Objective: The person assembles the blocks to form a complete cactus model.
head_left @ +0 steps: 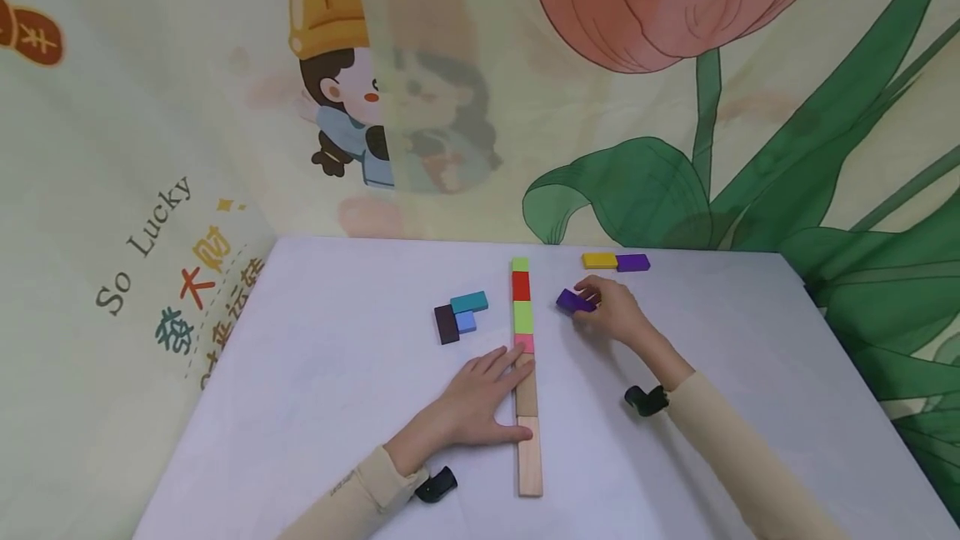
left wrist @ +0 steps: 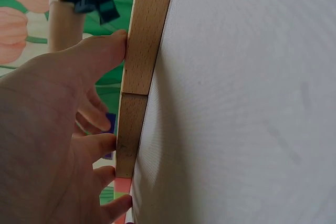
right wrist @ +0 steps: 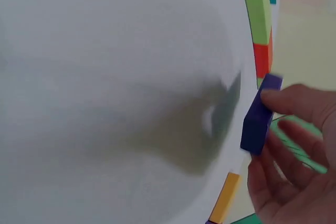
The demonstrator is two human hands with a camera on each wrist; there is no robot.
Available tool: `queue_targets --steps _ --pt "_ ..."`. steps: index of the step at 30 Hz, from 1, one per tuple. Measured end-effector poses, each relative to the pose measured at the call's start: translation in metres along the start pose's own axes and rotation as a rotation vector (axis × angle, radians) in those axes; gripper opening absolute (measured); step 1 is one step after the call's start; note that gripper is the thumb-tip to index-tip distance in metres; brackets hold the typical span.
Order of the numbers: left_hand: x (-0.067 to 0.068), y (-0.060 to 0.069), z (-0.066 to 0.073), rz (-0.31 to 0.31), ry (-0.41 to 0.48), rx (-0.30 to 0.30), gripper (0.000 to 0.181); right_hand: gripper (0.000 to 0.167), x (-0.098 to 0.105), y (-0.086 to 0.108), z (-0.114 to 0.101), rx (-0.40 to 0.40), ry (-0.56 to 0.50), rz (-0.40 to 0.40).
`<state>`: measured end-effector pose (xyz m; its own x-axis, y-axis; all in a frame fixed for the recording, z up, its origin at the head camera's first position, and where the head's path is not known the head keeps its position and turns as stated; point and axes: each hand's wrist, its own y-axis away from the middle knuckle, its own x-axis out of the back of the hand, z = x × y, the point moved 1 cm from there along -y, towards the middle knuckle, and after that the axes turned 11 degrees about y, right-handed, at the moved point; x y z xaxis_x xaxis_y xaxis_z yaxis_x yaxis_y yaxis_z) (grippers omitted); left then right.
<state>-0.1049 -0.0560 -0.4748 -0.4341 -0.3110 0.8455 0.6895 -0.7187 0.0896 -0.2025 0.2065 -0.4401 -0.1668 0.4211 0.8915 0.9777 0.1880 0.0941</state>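
Observation:
A straight row of blocks runs down the table: a short light green block [head_left: 520, 264], a red block [head_left: 521, 286], a longer light green block [head_left: 522, 317], a pink block [head_left: 528, 344] and two plain wooden blocks [head_left: 529, 461]. My left hand [head_left: 476, 402] rests on the row with fingers spread; its thumb touches the nearer wooden block [left wrist: 147, 35] and its fingertips lie near the pink one. To the right of the row, my right hand [head_left: 618, 311] pinches a purple block [right wrist: 257, 116] between thumb and fingers, held above the table and apart from the row.
Left of the row lie a teal block [head_left: 469, 302], a blue block [head_left: 466, 322] and a dark brown block [head_left: 446, 326], close together. Near the far edge, a yellow block [head_left: 599, 261] sits end to end with another purple block [head_left: 633, 262]. A patterned curtain hangs behind the white table [head_left: 337, 332].

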Motion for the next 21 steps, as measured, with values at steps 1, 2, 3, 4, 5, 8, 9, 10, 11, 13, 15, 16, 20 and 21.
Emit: queue_targets --steps 1,2,3,4,5,8,9,10,11,13,15,16,20,21 --pt "-0.001 0.000 0.000 0.000 -0.005 0.000 0.091 0.040 -0.001 0.007 -0.001 0.046 -0.007 -0.009" --pt "-0.001 0.000 0.000 0.001 -0.008 0.001 0.091 0.038 -0.003 0.013 -0.002 0.096 -0.011 -0.017" --pt "-0.001 0.000 0.000 0.001 -0.008 0.002 0.090 0.038 -0.004 0.019 -0.003 0.139 -0.017 -0.026" --pt "-0.001 0.000 0.000 0.001 -0.006 0.003 0.090 0.037 -0.006 0.025 -0.005 0.178 -0.021 -0.039" --pt "-0.001 0.000 0.000 0.002 -0.004 0.005 0.090 0.037 -0.008 0.030 -0.006 0.208 -0.020 -0.049" --pt "0.000 0.000 0.000 0.000 0.002 0.011 0.090 0.038 -0.013 0.043 -0.011 0.268 0.010 -0.078" --pt "0.000 0.000 0.000 0.000 0.000 0.012 0.090 0.038 -0.015 0.046 -0.013 0.281 0.023 -0.083" --pt "0.000 0.000 0.000 -0.001 -0.002 0.014 0.090 0.038 -0.017 0.048 -0.014 0.292 0.035 -0.089" --pt "0.000 0.000 0.000 -0.001 -0.005 0.014 0.090 0.038 -0.019 0.050 -0.015 0.301 0.044 -0.096" --pt "0.001 0.000 0.000 0.000 -0.011 0.015 0.090 0.038 -0.024 0.053 -0.018 0.325 0.049 -0.112" --pt "0.000 0.000 0.000 -0.001 -0.010 0.016 0.091 0.037 -0.027 0.055 -0.019 0.345 0.043 -0.123" --pt "0.001 0.000 0.001 -0.002 -0.009 0.017 0.091 0.037 -0.029 0.056 -0.020 0.352 0.039 -0.128" --pt "0.000 0.001 0.002 -0.001 -0.008 0.020 0.091 0.036 -0.032 0.057 -0.022 0.367 0.016 -0.128" --pt "0.000 0.001 0.002 0.000 -0.010 0.019 0.091 0.036 -0.032 0.057 -0.022 0.368 0.015 -0.127"
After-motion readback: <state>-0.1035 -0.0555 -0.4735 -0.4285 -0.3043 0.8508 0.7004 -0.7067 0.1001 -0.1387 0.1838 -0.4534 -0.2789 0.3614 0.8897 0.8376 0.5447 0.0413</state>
